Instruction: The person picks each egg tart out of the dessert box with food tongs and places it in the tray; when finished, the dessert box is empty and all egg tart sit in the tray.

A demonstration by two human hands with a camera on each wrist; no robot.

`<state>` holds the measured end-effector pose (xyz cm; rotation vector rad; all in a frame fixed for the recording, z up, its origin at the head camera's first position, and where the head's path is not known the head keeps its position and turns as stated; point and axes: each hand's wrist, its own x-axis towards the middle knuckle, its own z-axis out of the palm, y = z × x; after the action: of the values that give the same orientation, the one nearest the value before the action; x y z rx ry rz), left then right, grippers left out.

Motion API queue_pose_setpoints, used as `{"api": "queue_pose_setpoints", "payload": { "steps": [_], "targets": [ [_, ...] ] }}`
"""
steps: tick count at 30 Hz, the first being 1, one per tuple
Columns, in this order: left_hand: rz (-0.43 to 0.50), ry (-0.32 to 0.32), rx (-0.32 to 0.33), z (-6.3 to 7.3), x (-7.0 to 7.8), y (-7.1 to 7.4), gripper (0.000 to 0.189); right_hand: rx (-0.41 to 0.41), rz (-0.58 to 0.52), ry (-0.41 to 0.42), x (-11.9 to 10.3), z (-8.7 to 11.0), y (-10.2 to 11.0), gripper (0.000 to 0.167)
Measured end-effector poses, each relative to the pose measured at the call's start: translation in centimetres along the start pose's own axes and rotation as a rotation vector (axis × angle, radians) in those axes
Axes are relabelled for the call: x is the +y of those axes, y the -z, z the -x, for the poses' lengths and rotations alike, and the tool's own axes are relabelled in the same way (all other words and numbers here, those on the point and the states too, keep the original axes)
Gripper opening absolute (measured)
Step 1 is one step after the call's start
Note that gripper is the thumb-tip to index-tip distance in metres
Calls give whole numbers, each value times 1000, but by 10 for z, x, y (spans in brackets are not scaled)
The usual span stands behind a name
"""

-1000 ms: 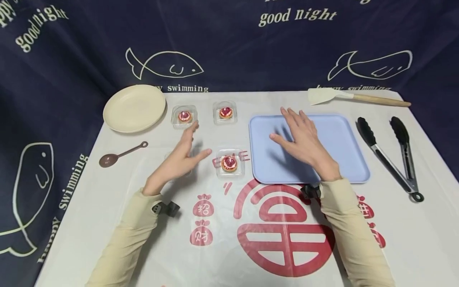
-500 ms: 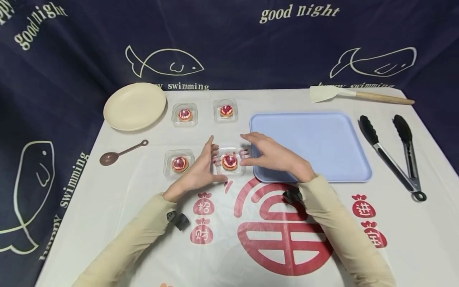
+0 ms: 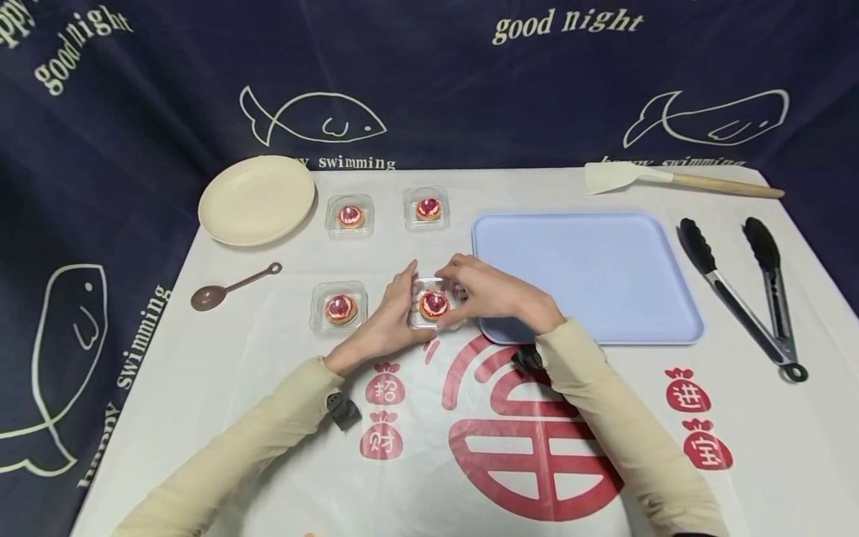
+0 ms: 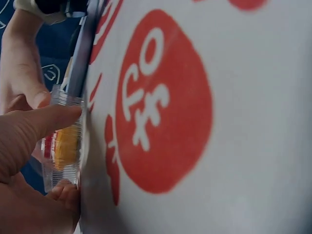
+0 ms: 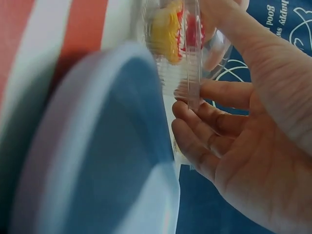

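Observation:
A small clear plastic box with a red-topped tart inside sits between my two hands, just left of the blue tray. My left hand grips the box from its left side, thumb along the near edge, as the left wrist view also shows with the tart's yellow base. From the right, my right hand holds the box at its upper rim, thumb in front and fingers behind. The box's ribbed wall shows beside those fingers in the right wrist view. Fingers hide parts of the box's sides.
Three more boxed tarts, a left one, a back-left one and a back one, stand nearby. The blue tray lies right, beyond it tongs and a spatula. A cream plate and brown spoon lie left.
Both hands have come inward from apart, the right from over the tray, the left from over the left box. They have closed in on the middle box and now hold it.

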<state>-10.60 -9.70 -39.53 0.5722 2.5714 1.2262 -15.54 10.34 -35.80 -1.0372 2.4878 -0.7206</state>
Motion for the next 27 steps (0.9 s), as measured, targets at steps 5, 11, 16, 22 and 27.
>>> {"api": "queue_pose_setpoints", "payload": {
  "steps": [5,11,16,22,27],
  "targets": [
    [-82,-40,21,-3,-2,-3,109,-9,1,-5,1,-3,1,71],
    [-111,-46,20,-4,-2,-4,106,23,-15,-9,3,-2,-1,70],
    [-126,-41,25,-4,-3,-4,108,70,16,16,3,0,-3,72],
    [-122,-37,35,-3,-3,-4,109,119,54,47,0,4,-5,74],
    [-110,-11,25,-4,-1,-3,110,138,70,45,-1,4,-5,74]
  ]
}}
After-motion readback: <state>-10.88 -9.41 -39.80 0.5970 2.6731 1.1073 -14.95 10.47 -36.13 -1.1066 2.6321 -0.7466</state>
